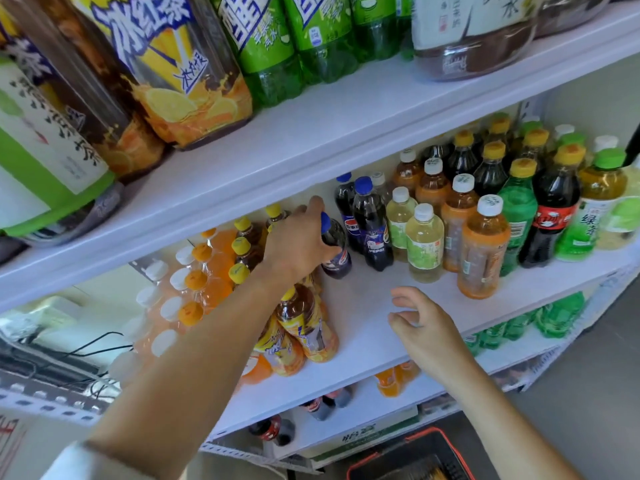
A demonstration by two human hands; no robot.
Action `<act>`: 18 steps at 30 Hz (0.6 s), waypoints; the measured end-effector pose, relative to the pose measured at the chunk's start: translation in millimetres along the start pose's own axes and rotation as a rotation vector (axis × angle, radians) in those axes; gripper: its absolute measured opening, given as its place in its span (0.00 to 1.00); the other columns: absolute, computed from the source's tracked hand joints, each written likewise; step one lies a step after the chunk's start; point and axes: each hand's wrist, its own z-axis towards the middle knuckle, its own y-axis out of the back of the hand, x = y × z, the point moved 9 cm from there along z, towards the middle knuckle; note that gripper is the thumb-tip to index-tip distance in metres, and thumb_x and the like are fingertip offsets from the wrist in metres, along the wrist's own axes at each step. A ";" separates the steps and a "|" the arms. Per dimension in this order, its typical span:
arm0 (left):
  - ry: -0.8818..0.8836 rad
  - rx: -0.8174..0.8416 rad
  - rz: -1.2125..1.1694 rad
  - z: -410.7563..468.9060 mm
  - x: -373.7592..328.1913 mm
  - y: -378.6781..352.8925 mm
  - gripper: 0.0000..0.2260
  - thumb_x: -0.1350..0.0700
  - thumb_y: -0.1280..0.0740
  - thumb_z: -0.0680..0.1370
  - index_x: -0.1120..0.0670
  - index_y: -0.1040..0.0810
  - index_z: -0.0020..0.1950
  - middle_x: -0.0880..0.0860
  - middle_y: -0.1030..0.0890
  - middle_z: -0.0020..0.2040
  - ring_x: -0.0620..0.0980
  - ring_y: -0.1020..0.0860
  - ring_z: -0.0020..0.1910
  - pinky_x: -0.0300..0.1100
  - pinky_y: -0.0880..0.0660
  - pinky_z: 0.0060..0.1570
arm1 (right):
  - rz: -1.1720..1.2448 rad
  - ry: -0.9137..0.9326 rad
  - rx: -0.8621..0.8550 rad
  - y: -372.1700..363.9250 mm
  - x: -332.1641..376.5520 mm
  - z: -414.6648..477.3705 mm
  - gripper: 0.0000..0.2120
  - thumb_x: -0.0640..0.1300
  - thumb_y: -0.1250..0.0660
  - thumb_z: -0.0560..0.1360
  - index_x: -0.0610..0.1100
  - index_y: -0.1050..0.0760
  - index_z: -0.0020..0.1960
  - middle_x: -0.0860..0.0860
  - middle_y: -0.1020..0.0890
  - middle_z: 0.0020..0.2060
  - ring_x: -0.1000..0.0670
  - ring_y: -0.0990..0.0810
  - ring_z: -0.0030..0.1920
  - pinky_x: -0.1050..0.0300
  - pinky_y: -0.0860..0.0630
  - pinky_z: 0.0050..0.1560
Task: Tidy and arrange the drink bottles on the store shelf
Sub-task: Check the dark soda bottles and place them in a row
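My left hand (pixel 298 240) grips a small blue-capped Pepsi bottle (pixel 337 249) near its neck; the bottle stands on the middle shelf (pixel 363 306). Two more Pepsi bottles (pixel 372 226) stand just right of it. My right hand (pixel 422 327) hovers over the shelf's front part, fingers loosely curled, holding nothing. Yellow-capped iced tea bottles (pixel 304 323) stand below my left wrist, orange soda bottles (pixel 207 271) to their left. Pale green and orange tea bottles (pixel 450 233) stand in rows to the right.
The upper shelf (pixel 311 133) overhangs with large iced tea and green soda bottles (pixel 277 46). Dark cola and green tea bottles (pixel 554 209) fill the middle shelf's right end. Lower shelves hold green, orange and cola bottles. A red-rimmed basket (pixel 415 459) sits on the floor.
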 end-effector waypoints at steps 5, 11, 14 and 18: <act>0.016 0.020 0.259 39.0 20.7 -28.5 0.28 0.40 0.25 0.68 0.55 0.31 0.55 0.54 0.20 0.45 0.59 0.20 0.46 0.47 0.34 0.42 | -0.025 0.050 -0.044 5.1 15.5 29.1 0.16 0.40 0.36 0.78 0.49 0.28 0.65 0.52 0.22 0.58 0.53 0.24 0.53 0.59 0.30 0.52; 0.142 0.023 0.239 60.1 45.0 -36.7 0.21 0.44 0.25 0.72 0.55 0.25 0.56 0.51 0.27 0.47 0.54 0.24 0.50 0.45 0.35 0.40 | -0.060 0.176 -0.136 16.7 46.6 68.8 0.19 0.37 0.35 0.76 0.46 0.28 0.66 0.47 0.21 0.58 0.48 0.22 0.54 0.55 0.27 0.55; 0.162 0.042 0.201 64.9 47.2 -42.3 0.19 0.46 0.28 0.75 0.55 0.26 0.60 0.53 0.24 0.53 0.56 0.24 0.55 0.45 0.32 0.42 | -0.116 0.253 -0.193 23.2 68.6 89.4 0.24 0.37 0.35 0.75 0.46 0.32 0.71 0.47 0.23 0.63 0.46 0.23 0.60 0.52 0.26 0.58; 0.196 0.041 0.188 69.8 44.1 -43.9 0.16 0.49 0.30 0.77 0.54 0.26 0.60 0.54 0.23 0.56 0.56 0.23 0.56 0.43 0.35 0.41 | -0.182 0.370 -0.180 22.8 98.0 118.0 0.30 0.35 0.36 0.73 0.47 0.37 0.73 0.46 0.27 0.67 0.44 0.26 0.63 0.48 0.26 0.59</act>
